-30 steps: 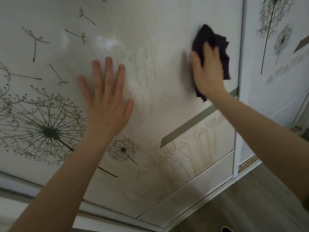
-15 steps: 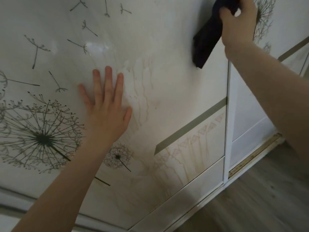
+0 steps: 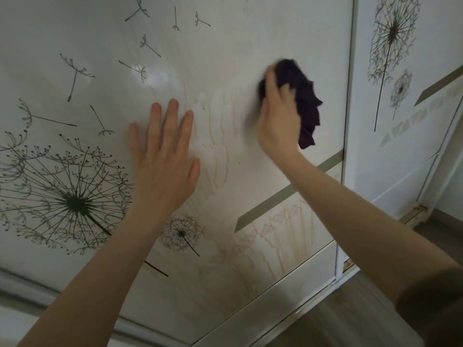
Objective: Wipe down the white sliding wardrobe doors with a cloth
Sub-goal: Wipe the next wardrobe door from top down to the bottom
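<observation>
Light: dim, soft and a bit grey all over.
Shine: a small white glare spot on the glossy door (image 3: 225, 58), in the upper left part of the frame.
Shadow: a soft dark smudge on the door just left of the right hand (image 3: 278, 121).
Blur: the right hand and the cloth (image 3: 304, 96) look smeared; the left hand (image 3: 162, 161) looks sharper.
Edges: straight door lines lean and bend near the sides.
Corner: the lower right is dark and fuzzy.

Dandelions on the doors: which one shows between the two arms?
The small dandelion just below the left hand; the big one lies left of that arm, the others on the right-hand door.
</observation>
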